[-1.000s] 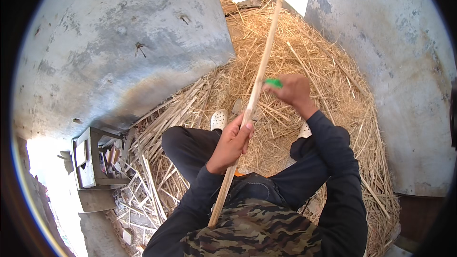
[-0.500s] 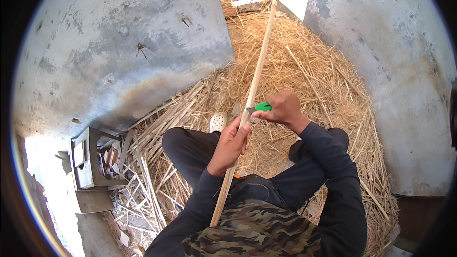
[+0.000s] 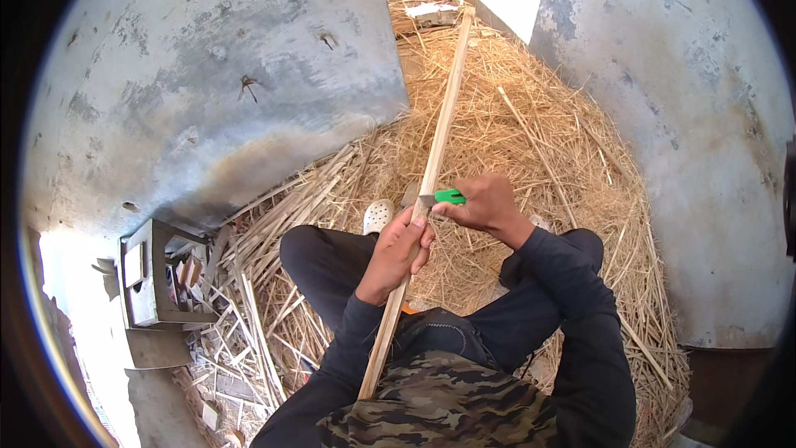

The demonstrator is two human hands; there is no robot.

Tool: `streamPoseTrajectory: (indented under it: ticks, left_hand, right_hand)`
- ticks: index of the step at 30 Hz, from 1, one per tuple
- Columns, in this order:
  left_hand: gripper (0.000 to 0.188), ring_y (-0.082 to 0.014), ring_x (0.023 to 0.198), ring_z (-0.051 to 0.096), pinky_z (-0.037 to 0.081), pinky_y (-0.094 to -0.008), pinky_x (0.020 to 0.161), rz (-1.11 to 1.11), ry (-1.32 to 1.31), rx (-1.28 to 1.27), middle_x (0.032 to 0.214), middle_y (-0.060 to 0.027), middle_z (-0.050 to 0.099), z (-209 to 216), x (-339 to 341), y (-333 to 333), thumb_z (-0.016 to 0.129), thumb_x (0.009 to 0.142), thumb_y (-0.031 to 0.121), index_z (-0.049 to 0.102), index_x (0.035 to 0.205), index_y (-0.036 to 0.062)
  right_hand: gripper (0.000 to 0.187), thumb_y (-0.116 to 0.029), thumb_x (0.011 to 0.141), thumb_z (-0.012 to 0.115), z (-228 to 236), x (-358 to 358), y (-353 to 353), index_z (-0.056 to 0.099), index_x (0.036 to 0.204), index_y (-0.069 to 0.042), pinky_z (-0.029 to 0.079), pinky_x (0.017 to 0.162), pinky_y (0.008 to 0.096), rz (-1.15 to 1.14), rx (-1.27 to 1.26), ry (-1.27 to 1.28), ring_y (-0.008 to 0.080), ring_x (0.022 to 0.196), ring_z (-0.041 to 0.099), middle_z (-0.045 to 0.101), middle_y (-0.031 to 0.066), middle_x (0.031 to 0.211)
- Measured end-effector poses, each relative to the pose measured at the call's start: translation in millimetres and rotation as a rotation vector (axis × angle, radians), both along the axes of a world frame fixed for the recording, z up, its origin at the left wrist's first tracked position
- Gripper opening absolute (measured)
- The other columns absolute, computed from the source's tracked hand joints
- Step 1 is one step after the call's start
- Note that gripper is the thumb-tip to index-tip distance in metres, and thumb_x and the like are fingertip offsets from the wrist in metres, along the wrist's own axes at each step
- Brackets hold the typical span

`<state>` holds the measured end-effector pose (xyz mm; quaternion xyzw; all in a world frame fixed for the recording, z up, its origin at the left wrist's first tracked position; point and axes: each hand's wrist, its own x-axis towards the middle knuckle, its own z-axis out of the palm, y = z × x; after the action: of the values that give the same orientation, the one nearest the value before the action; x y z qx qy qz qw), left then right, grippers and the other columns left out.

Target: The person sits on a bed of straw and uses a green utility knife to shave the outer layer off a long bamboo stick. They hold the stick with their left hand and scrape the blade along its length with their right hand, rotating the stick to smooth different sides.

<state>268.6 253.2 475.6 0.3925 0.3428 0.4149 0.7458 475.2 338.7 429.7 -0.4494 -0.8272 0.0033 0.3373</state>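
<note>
The person sits with knees spread, the left hand (image 3: 396,253) wrapped around a long pale wooden strip (image 3: 444,116), its thumb lying along the near face and its fingers curled round the far side. From those fingers the strip runs up and away, leaning slightly right, to a tip well beyond them; below them it slants down to the camouflage top (image 3: 439,406).

The right hand (image 3: 487,206) is closed on a green-handled knife (image 3: 450,197), just above and to the right of the left fingers. The knife's blade points left and meets the strip directly above the left thumb; whether it bites into the wood or merely rests there is hard to tell at this size.

Beneath and beyond both sets of fingers spreads a thick bed of straw-coloured shavings (image 3: 464,253). Longer slats (image 3: 290,197) lie heaped to the left of the left fingers, and farther left stands a box-like wooden frame (image 3: 151,270). A pale clog (image 3: 378,216) shows just past the left knuckles.
</note>
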Motion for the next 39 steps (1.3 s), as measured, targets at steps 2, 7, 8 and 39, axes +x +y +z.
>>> streamPoseTrajectory:
  ticks: [2, 7, 8, 39]
  left_hand:
    - [0.035, -0.0028, 0.047, 0.039, 0.034, -0.0157, 0.048, 0.008, -0.008, -0.014, 0.08, 0.0017, 0.048, 0, -2, 2, 0.04, 0.106, 0.027, 0.045, 0.134, 0.0073]
    - [0.035, -0.0031, 0.045, 0.036, 0.035, -0.0179, 0.049, -0.003, -0.042, -0.067, 0.079, 0.0015, 0.046, 2, 3, -6, 0.039, 0.106, 0.026, 0.043, 0.134, 0.0054]
    - [0.036, -0.0031, 0.044, 0.035, 0.035, -0.0185, 0.05, -0.024, -0.045, -0.067, 0.078, 0.0019, 0.046, 3, 4, -7, 0.038, 0.106, 0.025, 0.043, 0.134, 0.0036]
    - [0.035, -0.0042, 0.039, 0.035, 0.032, -0.0202, 0.047, -0.045, -0.191, -0.155, 0.069, 0.0041, 0.039, 8, 5, 9, 0.032, 0.107, 0.027, 0.043, 0.13, 0.003]
  right_hand:
    - [0.072, -0.079, 0.077, 0.056, -1, -9, -11, 0.051, 0.051, -0.012, 0.038, 0.039, 0.0404, 0.012, -0.013, 0.03, 0.0257, 0.037, 0.051, 0.044, 0.0073, 0.041]
    - [0.074, -0.08, 0.075, 0.056, 9, 9, 15, 0.054, 0.05, -0.011, 0.034, 0.036, 0.0356, -0.003, 0.03, -0.04, 0.0212, 0.033, 0.046, 0.045, 0.0056, 0.04]
    - [0.074, -0.081, 0.076, 0.055, 10, 12, 20, 0.054, 0.05, -0.011, 0.034, 0.036, 0.0353, -0.05, 0.042, -0.034, 0.0206, 0.033, 0.045, 0.044, 0.0051, 0.04]
    - [0.077, -0.083, 0.082, 0.042, -8, 20, 23, 0.057, 0.051, -0.014, 0.031, 0.036, 0.0332, -0.013, 0.032, -0.033, 0.0153, 0.034, 0.043, 0.041, 0.0007, 0.04]
